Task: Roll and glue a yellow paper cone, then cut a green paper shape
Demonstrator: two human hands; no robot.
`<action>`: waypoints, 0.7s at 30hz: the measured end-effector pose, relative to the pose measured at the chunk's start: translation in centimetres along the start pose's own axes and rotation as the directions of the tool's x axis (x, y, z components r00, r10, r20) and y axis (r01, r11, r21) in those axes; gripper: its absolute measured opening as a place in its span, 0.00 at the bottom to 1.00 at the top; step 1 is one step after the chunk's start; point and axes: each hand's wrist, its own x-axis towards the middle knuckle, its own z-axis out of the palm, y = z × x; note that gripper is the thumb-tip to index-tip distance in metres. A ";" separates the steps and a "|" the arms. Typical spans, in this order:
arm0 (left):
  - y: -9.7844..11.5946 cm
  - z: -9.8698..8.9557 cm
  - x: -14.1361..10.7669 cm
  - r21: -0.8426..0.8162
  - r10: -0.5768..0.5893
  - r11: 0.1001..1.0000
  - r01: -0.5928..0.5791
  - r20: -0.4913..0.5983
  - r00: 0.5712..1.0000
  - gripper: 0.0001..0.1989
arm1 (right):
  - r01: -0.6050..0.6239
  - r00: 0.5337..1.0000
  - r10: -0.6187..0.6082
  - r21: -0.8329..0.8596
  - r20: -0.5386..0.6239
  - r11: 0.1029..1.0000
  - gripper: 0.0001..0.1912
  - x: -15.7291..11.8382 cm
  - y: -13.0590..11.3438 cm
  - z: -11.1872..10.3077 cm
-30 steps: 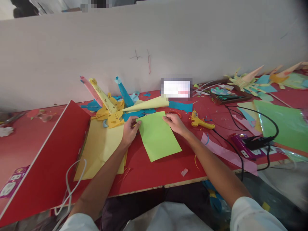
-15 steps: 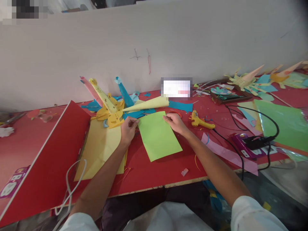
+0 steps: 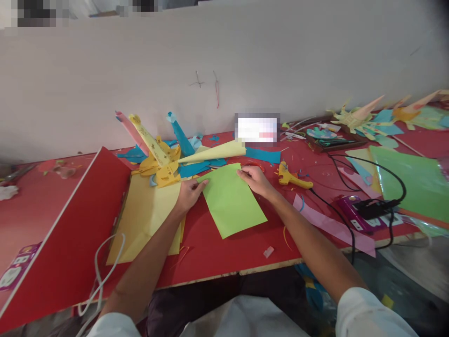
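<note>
A flat sheet of green paper [image 3: 234, 201] is held over the red table [image 3: 217, 257] by its two far corners. My left hand [image 3: 190, 191] pinches the far left corner between thumb and fingers. At the far right corner, my right hand [image 3: 255, 179] grips the edge with its thumb on top. Just beyond the sheet lies a rolled pale yellow paper cone [image 3: 213, 152]. Yellow sheets [image 3: 147, 215] lie under and beside my left forearm.
A yellow glue gun [image 3: 293, 178] with a black cable lies to the right, near a pink paper strip [image 3: 333, 224] and a purple box [image 3: 363, 213]. Paper cones [image 3: 180, 135] stand at the back left. A red divider [image 3: 73, 234] rises at the left.
My left hand has shifted its hold on the corner, its thumb now extended over the paper. The near edge of the green sheet has moved slightly toward me.
</note>
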 end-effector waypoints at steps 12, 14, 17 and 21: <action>1.1 0.6 -0.6 -0.053 -0.038 0.997 0.051 0.230 0.973 0.30 | 0.005 0.986 -0.003 0.011 -0.164 1.000 0.38 0.0 -0.1 -0.6; 1.1 0.7 -0.6 -0.037 -0.040 0.998 0.050 0.233 0.972 0.30 | 0.015 0.983 -0.015 0.001 -0.183 1.000 0.38 0.0 -0.2 -0.6; 1.2 0.7 -0.6 -0.014 -0.045 0.999 0.049 0.220 0.974 0.30 | 0.023 0.979 -0.024 -0.006 -0.204 1.000 0.39 0.0 -0.3 -0.7; 1.7 0.7 -0.7 -0.061 -0.073 0.993 0.099 0.326 0.942 0.27 | 0.050 0.961 -0.038 0.037 -0.273 0.998 0.39 0.1 -0.1 -0.8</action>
